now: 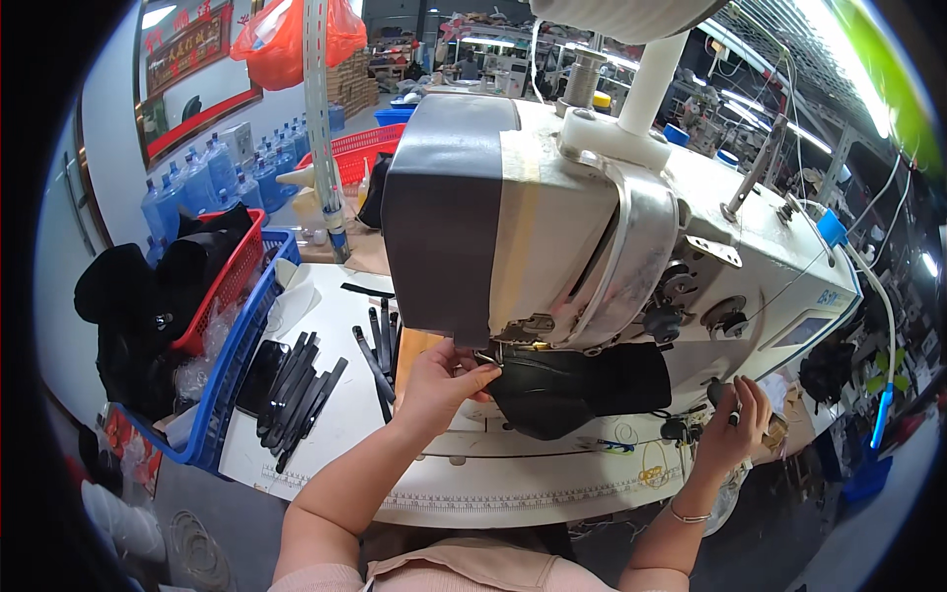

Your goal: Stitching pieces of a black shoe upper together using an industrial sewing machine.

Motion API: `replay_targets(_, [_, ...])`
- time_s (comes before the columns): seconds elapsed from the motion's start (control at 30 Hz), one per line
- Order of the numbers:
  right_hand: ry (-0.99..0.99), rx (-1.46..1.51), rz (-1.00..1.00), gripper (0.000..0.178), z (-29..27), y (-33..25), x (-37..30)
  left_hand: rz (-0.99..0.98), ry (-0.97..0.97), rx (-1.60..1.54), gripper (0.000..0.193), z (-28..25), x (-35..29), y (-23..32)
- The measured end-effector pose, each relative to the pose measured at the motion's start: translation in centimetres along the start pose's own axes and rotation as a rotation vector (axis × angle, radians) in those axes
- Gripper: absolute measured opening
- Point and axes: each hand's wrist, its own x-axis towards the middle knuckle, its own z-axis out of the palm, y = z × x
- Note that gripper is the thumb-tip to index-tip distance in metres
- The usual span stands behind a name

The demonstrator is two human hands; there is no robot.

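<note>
Under the needle area of a large white sewing machine [552, 197] lies a black leather-like piece [543, 395], spread to the right across the bed. Its left end is beside my left hand [444, 385], whose thumb and fingertips are pinched together close to the presser foot; whatever is between them is too small to make out. On the right, beyond the black piece, my right hand [738, 424] curls its fingers around a dark knob-like part [717, 393] at the machine's side.
Black strips [301, 395] lie in a pile on the white table [395, 503], beside a dark phone [261, 375]. A blue basket [222, 414] and a red basket [212, 306] with black goods stand left. Small blue-handled snips [614, 446] lie near the front.
</note>
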Motion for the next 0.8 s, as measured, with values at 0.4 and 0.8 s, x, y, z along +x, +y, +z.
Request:
replay_targets(0.4, [-0.065, 0.095, 0.13, 0.012, 2.1, 0.9, -4.2, 0.018, -0.016, -0.026, 0.026, -0.1, 0.2, -0.3])
replay_targets(0.8, [-0.136, 0.301, -0.033, 0.03, 0.8, -2.4, -2.9, 0.001, -0.033, -0.013, 0.026, -0.2, 0.2, 0.0])
